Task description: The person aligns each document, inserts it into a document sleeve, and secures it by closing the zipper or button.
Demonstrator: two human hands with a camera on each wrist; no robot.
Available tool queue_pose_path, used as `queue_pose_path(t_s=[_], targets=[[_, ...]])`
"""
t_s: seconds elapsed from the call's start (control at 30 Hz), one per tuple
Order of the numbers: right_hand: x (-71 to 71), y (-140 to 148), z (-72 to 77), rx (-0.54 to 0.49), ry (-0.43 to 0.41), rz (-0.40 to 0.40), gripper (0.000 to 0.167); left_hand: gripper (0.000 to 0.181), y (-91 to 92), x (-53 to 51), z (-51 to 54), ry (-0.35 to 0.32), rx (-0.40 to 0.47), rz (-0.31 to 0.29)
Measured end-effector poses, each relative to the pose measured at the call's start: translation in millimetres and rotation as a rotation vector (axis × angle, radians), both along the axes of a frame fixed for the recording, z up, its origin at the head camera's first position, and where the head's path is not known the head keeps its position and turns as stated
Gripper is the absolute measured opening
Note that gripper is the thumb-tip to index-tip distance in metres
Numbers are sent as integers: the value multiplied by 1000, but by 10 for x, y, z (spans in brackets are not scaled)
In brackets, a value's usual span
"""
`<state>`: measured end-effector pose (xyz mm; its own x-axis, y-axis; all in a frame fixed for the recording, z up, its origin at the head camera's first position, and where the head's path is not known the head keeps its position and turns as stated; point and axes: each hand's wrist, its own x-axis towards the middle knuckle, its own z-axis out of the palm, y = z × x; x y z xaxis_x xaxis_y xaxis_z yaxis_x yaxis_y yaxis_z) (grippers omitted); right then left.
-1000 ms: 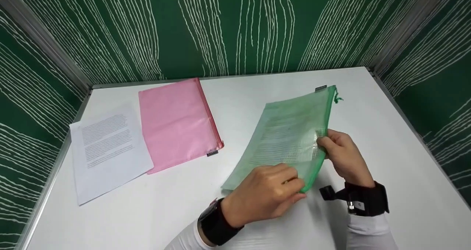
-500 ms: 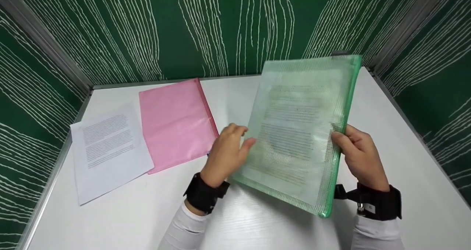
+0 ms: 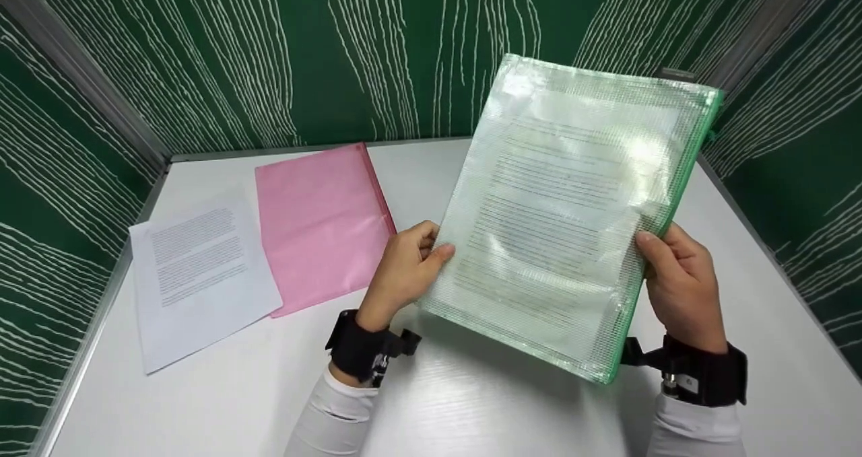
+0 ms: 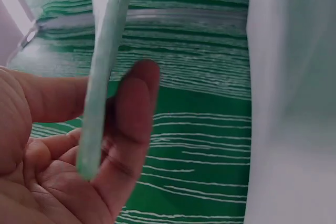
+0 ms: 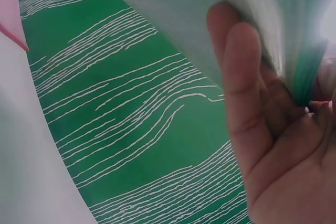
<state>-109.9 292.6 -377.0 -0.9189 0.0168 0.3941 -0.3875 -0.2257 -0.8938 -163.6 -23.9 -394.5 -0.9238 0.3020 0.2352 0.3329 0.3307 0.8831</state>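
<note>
Pouch, 1, rectangular, translucent pale-green mesh plastic with a solid green band along its right edge (image 3: 552,215); lines of print show through. Held tilted above the white counter (image 3: 465,403), between 2 hands. Left grip (image 3: 404,262): pinches the pouch low on its left edge, thumb on the near face, fingers behind. Right grip (image 3: 687,289): pinches the banded edge at about mid-length, thumb in front, fingers behind; most of the pouch extends leftward of it. Pouch, 1, pink, rectangular, red edge band (image 3: 323,228): flat on the counter, left. Printed white paper (image 3: 202,282): overlaps the pink pouch's left edge.
</note>
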Motion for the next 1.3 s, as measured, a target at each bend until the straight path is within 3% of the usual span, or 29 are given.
queue_pose_path(t_s=[0.17,0.33,0.53,0.67,0.87,1.0,1.17,1.3], targets=[[-32,-11,-7,60,-71,-27,37,7,30,-5,0,25,141,57],[-32,28,-4,201,-140,12,42,7,69,-2,11,61,238,120],[-15,87,11,495,-242,71,45,11,118,-4,-16,121,253,227],[-9,129,12,600,-289,136,43,12,162,-18,-56,157,261,296],[-26,167,2,577,-331,160,38,16,228,-68,-116,209,298,361],[-40,181,-10,526,-371,127,34,18,297,-130,-154,197,333,406],[-58,191,-43,398,-396,8,30,14,426,-211,-214,129,359,409],[-97,174,-82,305,-412,-114,30,14,518,-265,-285,129,323,429]])
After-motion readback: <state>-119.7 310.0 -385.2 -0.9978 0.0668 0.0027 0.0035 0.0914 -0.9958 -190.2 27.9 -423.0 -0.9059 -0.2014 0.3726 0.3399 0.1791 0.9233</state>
